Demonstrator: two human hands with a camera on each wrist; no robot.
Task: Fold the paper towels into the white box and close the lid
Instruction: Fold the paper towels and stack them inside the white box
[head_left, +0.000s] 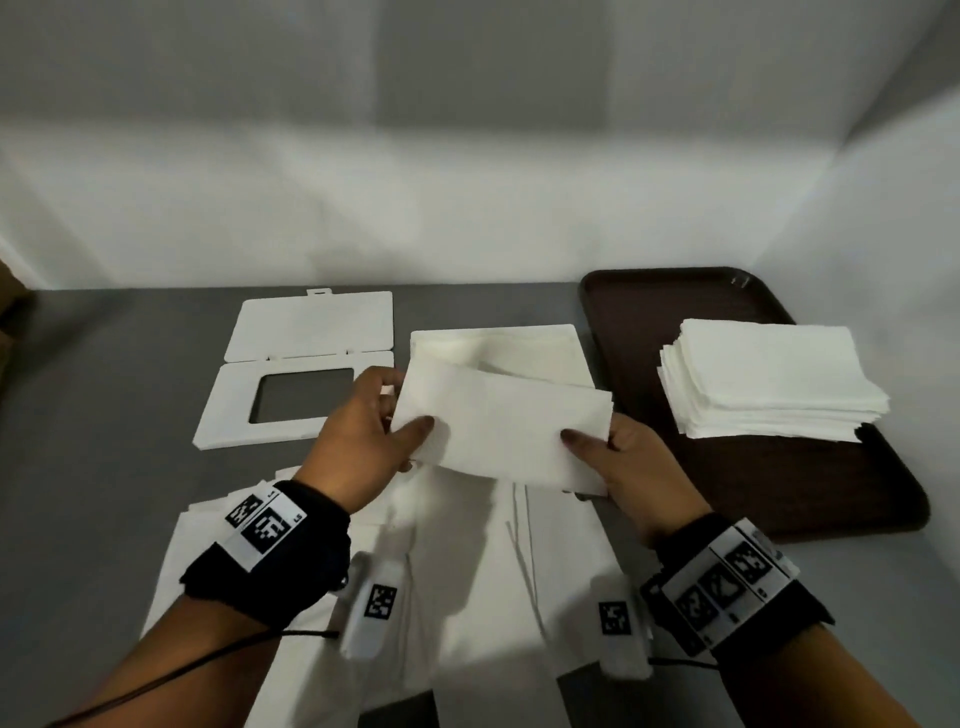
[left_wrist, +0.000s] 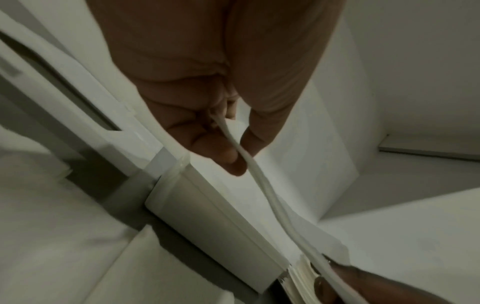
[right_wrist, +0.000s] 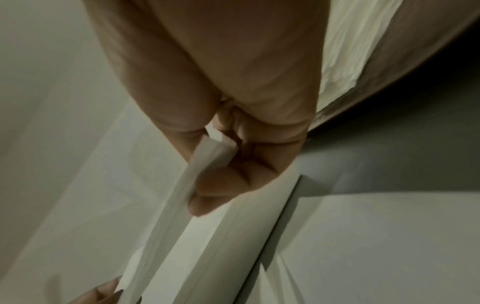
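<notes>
Count first: two hands, one folded paper towel (head_left: 501, 426) held up between them, one white box (head_left: 566, 345) just beyond the fingertips with paper already lying in it, one lid (head_left: 291, 374) lying flat beyond the left hand's knuckles (a frame with a window, plus a hinged flap behind it), one brown tray (head_left: 623, 312) past the right hand carrying one stack of towels (head_left: 763, 379), and a spread of unfolded sheets (head_left: 467, 571) under both wrists, too overlapped to count. The left hand (head_left: 363, 441) pinches the towel's left end, thumb on top and fingers curled underneath; the right hand (head_left: 628, 462) does the same on the right end. The head view gives the whole layout, but the towel covers the box's near edge. The left wrist view shows what it can't: the towel edge-on, a thin strip squeezed between thumb (left_wrist: 257, 142) and fingers, with the box wall just below. The right wrist view shows that end bent around the fingers (right_wrist: 221, 191), with the stack at top right.
</notes>
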